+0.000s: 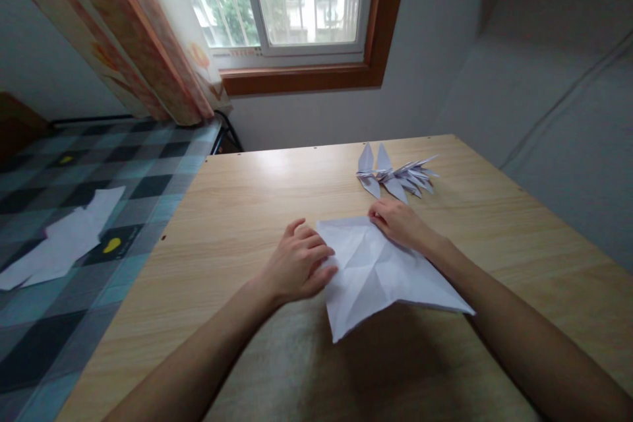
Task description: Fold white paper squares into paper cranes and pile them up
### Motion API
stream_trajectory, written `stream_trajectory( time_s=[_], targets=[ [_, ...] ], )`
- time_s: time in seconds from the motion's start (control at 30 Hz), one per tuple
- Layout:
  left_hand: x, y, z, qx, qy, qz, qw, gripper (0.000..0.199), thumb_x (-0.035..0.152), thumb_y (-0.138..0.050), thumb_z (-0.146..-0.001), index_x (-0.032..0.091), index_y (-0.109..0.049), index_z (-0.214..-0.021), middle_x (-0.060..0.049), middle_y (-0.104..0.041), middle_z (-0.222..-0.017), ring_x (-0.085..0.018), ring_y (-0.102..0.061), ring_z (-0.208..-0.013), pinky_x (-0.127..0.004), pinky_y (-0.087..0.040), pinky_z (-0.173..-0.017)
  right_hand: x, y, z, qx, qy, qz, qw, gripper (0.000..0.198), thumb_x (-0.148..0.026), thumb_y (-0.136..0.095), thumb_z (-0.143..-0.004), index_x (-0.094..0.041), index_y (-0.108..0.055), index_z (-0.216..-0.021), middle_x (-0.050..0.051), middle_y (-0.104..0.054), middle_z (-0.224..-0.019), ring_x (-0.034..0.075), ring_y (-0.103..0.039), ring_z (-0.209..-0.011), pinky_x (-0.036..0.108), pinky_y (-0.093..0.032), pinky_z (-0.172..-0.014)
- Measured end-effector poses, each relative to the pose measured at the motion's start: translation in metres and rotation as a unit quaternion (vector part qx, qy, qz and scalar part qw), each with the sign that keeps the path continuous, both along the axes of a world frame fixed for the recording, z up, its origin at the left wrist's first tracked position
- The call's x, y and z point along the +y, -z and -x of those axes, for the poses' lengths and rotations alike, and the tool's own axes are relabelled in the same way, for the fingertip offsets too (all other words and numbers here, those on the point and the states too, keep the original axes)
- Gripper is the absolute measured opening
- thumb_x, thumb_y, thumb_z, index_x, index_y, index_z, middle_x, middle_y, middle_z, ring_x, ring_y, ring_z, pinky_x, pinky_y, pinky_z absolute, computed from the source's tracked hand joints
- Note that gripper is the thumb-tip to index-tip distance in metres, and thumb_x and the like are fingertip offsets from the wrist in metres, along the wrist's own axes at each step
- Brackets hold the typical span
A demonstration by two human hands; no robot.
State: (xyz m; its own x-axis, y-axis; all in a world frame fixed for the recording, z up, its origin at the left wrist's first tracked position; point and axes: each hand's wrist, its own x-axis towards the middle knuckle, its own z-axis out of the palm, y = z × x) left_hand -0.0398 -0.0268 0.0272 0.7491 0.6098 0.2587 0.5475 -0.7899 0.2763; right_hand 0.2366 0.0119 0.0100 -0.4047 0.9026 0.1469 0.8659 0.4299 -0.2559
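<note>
A creased sheet of white paper [368, 270] lies over the wooden table in front of me, its fold lines crossing near the middle and its near corners lifted off the surface. At its far edge my right hand [398, 221] is closed, fingertips pinching the paper. My left hand [301, 264] rests at the sheet's left edge with fingers apart and slightly curved, the fingertips touching or just over the paper. Just beyond the right hand is a cluster of folded white paper pieces [395, 175] with pointed ends.
The wooden table [237, 211] spans the middle, its right side near a wall. To the left, more white paper sheets [69, 237] lie on a checked bed cover [44, 349]. A curtain [143, 33] hangs beside the barred window [306, 0].
</note>
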Motion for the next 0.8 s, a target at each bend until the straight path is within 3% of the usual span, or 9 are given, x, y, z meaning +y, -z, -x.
stream_trajectory(
  time_s=[0.13, 0.27, 0.37, 0.5, 0.67, 0.8],
  targets=[
    [-0.005, -0.009, -0.005, 0.064, -0.049, -0.010, 0.997, 0.045, 0.065, -0.061, -0.082, 0.024, -0.069, -0.099, -0.005, -0.069, -0.093, -0.027, -0.060, -0.095, -0.060, -0.027, -0.107, -0.008, -0.001, 0.011, 0.069, 0.068, 0.003, 0.995, 0.012, -0.018, -0.051, -0.094, -0.017, -0.063, -0.090, 0.006, -0.068, -0.090, 0.019, -0.061, -0.084, 0.028, -0.042, -0.077],
    [-0.011, -0.002, -0.011, 0.144, -0.089, -0.058, 0.984, 0.045, 0.055, -0.066, -0.083, 0.023, -0.064, -0.114, -0.014, -0.058, -0.135, -0.036, -0.052, -0.123, -0.063, -0.024, -0.110, -0.018, 0.004, 0.033, 0.067, 0.102, -0.050, 0.991, 0.018, -0.020, -0.045, -0.097, -0.017, -0.062, -0.096, 0.009, -0.067, -0.095, 0.022, -0.062, -0.089, 0.031, -0.045, -0.079],
    [-0.015, 0.013, -0.013, 0.163, -0.072, -0.028, 0.984, 0.062, 0.057, -0.057, -0.089, 0.019, -0.049, -0.138, -0.019, -0.043, -0.150, -0.038, -0.039, -0.139, -0.057, -0.030, -0.111, -0.024, 0.009, 0.043, 0.043, 0.050, -0.087, 0.994, 0.025, -0.020, -0.048, -0.094, -0.014, -0.060, -0.115, 0.015, -0.064, -0.113, 0.028, -0.058, -0.108, 0.038, -0.046, -0.094],
    [-0.014, 0.027, -0.013, 0.156, -0.080, -0.001, 0.984, 0.086, 0.073, -0.046, -0.085, 0.017, -0.036, -0.149, -0.021, -0.031, -0.158, -0.040, -0.024, -0.147, -0.058, -0.023, -0.115, -0.029, 0.018, 0.044, 0.031, -0.048, -0.093, 0.994, 0.060, -0.034, -0.054, -0.093, -0.010, -0.037, -0.146, 0.023, -0.045, -0.146, 0.034, -0.039, -0.138, 0.051, -0.036, -0.112],
    [-0.011, 0.028, -0.011, 0.164, -0.082, 0.009, 0.983, 0.101, 0.083, -0.039, -0.080, 0.013, -0.032, -0.151, -0.022, -0.029, -0.158, -0.039, -0.021, -0.148, -0.055, -0.021, -0.116, -0.046, 0.026, 0.034, -0.031, -0.102, -0.029, 0.994, 0.082, -0.060, -0.052, -0.090, -0.004, -0.037, -0.148, 0.027, -0.034, -0.155, 0.037, -0.028, -0.146, 0.056, -0.025, -0.118],
    [-0.007, 0.029, -0.004, 0.166, -0.084, 0.001, 0.982, 0.104, 0.085, -0.041, -0.077, 0.014, -0.032, -0.152, -0.021, -0.029, -0.158, -0.039, -0.023, -0.148, -0.055, -0.020, -0.116, -0.079, 0.020, 0.022, -0.053, -0.168, 0.009, 0.984, 0.101, -0.074, -0.052, -0.082, -0.004, -0.032, -0.151, 0.027, -0.027, -0.157, 0.040, -0.023, -0.148, 0.058, -0.021, -0.119]
  ],
)
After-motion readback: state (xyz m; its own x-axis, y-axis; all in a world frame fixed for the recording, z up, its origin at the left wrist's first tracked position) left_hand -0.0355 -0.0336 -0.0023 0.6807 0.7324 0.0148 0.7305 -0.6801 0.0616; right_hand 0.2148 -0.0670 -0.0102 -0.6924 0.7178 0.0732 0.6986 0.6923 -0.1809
